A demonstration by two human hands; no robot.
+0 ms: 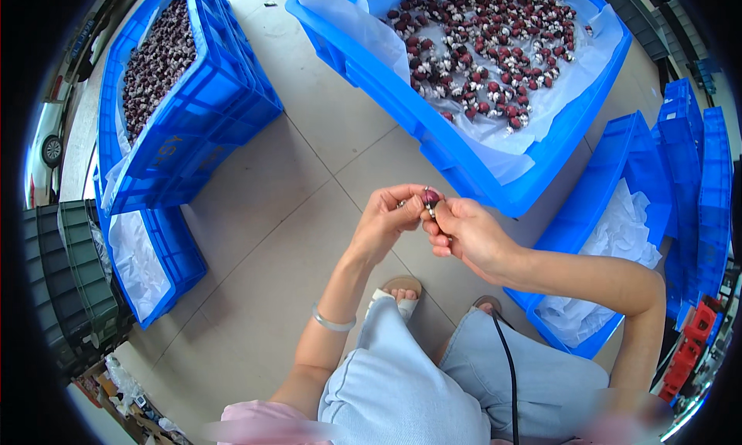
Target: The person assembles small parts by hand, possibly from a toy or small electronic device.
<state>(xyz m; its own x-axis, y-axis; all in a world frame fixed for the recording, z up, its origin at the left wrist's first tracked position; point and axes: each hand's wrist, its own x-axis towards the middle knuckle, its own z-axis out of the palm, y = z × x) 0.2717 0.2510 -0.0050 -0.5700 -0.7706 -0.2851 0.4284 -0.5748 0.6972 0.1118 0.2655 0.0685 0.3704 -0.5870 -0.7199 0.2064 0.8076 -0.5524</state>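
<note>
Between my two hands is a small dark red, round piece (430, 198) with a whitish bit on it, like those in the blue bins; its exact kind is too small to make out. My left hand (383, 222) pinches it from the left with thumb and forefinger. From the right, my right hand (471, 232) closes on it, fingers curled underneath and thumb on top. Both hands are raised over the floor, just short of the near edge of a big blue bin (440, 155). Many dark red and white pieces (495, 66) lie in that bin on translucent lining.
At the left, stacked blue crates (209, 97) hold more small dark pieces (161, 62); a lower crate holds white lining (139, 259). Blue crates (641, 167) with crumpled white sheet (610, 236) stand at the right. Dark green crates (69, 259) are at the far left. A black cable (506, 344) crosses my lap.
</note>
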